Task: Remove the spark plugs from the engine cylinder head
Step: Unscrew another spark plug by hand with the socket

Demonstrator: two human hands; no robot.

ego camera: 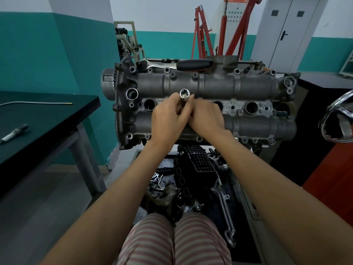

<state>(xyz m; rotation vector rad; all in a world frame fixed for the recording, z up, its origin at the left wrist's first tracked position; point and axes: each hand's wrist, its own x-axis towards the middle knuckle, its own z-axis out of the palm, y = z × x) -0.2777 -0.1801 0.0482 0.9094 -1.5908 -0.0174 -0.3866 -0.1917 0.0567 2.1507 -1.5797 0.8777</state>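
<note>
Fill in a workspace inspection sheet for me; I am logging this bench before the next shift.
Surface: black table, left of engine.
Job's things: cylinder head with open plug wells; socket upright in both hands; spark plug on table; ratchet on head's far edge.
Clutter: loose engine parts on floor; thin rod on table.
Grippers: left hand and right hand grip socket.
Cables: nothing seen.
Surroundings: red hoist, grey doors.

Left hand (pixel 168 119) and right hand (pixel 207 117) gripping socket (pixel 184 94), over cylinder head (pixel 248 88)
</note>
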